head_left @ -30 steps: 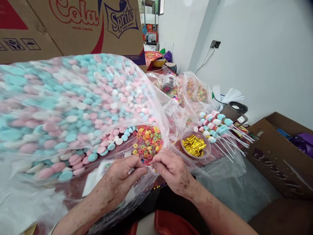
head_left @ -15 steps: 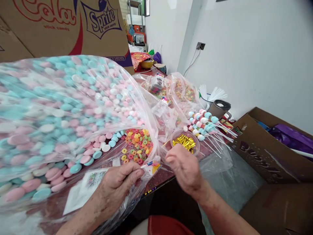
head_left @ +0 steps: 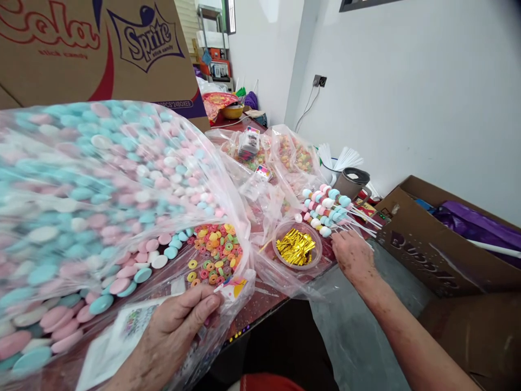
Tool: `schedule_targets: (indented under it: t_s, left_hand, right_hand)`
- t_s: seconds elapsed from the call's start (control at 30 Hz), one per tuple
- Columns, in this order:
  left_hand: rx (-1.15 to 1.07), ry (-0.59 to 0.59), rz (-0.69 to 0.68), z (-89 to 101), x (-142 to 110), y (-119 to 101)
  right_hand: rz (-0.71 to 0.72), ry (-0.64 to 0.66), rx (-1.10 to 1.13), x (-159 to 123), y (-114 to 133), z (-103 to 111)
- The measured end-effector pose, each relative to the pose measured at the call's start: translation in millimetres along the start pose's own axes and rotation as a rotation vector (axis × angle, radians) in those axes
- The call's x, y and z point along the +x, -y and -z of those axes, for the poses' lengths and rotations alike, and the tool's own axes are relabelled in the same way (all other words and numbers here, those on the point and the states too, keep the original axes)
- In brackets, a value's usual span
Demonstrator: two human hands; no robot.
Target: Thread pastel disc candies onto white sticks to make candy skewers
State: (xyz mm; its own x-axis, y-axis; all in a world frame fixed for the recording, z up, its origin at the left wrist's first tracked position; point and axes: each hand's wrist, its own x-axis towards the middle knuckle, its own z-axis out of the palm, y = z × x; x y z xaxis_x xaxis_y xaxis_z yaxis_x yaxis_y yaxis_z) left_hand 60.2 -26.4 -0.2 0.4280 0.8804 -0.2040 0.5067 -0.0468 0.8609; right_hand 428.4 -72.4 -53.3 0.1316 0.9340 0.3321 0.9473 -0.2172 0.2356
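Between the thumb and fingers of my left hand [head_left: 179,323] is a small printed card [head_left: 235,288], white with yellow and coloured patches. It is just in front of a pile of fruit-coloured candy rings [head_left: 214,247]. My right hand [head_left: 353,254] has its fingers closed at the near side of the candy skewers [head_left: 325,209], which carry pink, blue and white candies on white sticks. A white stick end shows beside the hand; its fingertips are partly hidden. To its left stands a clear round tub of gold twist ties [head_left: 296,247].
A large clear bag of pastel candies [head_left: 101,179] covers the left side. White packets [head_left: 122,336] lie near my left forearm. Behind are bags of candy rings [head_left: 291,149], a stack of cards [head_left: 249,142] and a mug [head_left: 350,183]. Cardboard boxes [head_left: 427,260] stand right.
My right hand has moved right, from in front of the twist-tie tub to the skewers. The left hand keeps its card. The view has shifted slightly to the right.
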Motion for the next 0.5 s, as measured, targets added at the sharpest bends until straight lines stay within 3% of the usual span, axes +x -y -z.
schedule_targets:
  t_s: [0.17,0.27,0.5]
  left_hand:
    - [0.014,-0.022,0.038,-1.2,0.2,-1.3]
    - [0.019,-0.023,0.056,-1.5,1.0,3.1]
    - [0.032,-0.016,0.036,-0.9,3.5,14.0]
  right_hand:
    - [-0.045,-0.054,0.004,2.2,-8.9,10.6]
    - [-0.001,-0.07,-0.003,6.2,-17.2,23.0]
    - [0.19,0.137,-0.135,37.5,-21.9,51.8]
